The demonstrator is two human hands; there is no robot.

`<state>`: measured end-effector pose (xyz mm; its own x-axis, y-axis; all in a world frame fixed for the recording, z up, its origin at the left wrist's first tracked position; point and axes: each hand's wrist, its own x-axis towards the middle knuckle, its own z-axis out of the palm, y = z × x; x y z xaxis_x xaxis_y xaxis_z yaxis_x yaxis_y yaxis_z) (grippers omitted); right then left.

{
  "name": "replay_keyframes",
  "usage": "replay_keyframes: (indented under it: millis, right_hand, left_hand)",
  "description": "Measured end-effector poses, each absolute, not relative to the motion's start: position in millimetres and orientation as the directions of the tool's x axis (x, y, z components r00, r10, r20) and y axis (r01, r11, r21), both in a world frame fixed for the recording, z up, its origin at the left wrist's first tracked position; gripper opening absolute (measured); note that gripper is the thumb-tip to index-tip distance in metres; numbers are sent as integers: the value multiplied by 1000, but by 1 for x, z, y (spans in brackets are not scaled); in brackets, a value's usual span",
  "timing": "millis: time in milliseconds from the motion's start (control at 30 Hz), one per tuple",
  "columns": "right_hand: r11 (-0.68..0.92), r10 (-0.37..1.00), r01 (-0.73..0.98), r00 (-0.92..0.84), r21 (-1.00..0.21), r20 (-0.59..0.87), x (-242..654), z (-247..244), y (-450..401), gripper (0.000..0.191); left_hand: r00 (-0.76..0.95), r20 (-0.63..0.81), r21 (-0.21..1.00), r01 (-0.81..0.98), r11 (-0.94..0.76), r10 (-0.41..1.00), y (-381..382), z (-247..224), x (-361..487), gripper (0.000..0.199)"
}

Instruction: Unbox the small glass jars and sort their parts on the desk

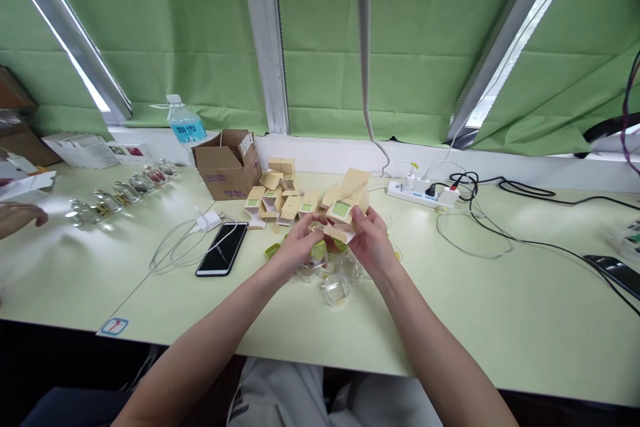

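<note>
My right hand grips a small tan cardboard box with a green window, tilted, its lower flap hanging open. Close to the box's left edge is my left hand, thumb and fingers pinched together; what is between them is hard to make out. Just under its fingertips shows a small clear container with a green lid. Several clear plastic cups and green lids lie on the table below and around my hands. Behind them sits a loose pile of similar opened cardboard boxes.
Left of me lie a phone and a white charger cable. A brown carton and a water bottle stand behind. Glass ornaments line the left, near another person's hand. A power strip trails cables rightward.
</note>
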<state>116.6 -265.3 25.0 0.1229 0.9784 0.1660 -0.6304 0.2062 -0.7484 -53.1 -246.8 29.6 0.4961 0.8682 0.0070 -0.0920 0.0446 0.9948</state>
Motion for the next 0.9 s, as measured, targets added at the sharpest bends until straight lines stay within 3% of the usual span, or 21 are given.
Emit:
replay_keyframes:
  millis: [100,167,300,400,533,767,900]
  right_hand:
    - [129,991,-673,119,-729,66,118,17,-257,56]
    - [140,984,-663,177,-735,28,118,12,-252,54]
    - [194,949,-611,315,-767,-10,119,7,-247,50]
    - [230,913,-554,408,-800,-20,123,5,-248,48]
    - [268,887,-519,463,-812,-3,120,5,-251,50]
    - [221,923,-534,386,-816,-2,106,0,-255,55]
    - [154,949,-536,314,-830,-27,110,-3,-252,56]
  left_hand:
    - [311,318,940,19,-341,896,-248,29,-56,20]
    - [346,473,831,132,-541,810,-250,26,-56,16]
    - [478,520,640,331,-694,708,-254,19,-55,21]
    - [446,478,605,457,-652,757,-252,16,-54,23]
    - [353,358,701,509,-499,864,-243,16,-52,35]
    - [409,221,883,301,-359,886,-238,17,-49,29]
    - [407,0,985,157,-71,913,-234,19,-48,28]
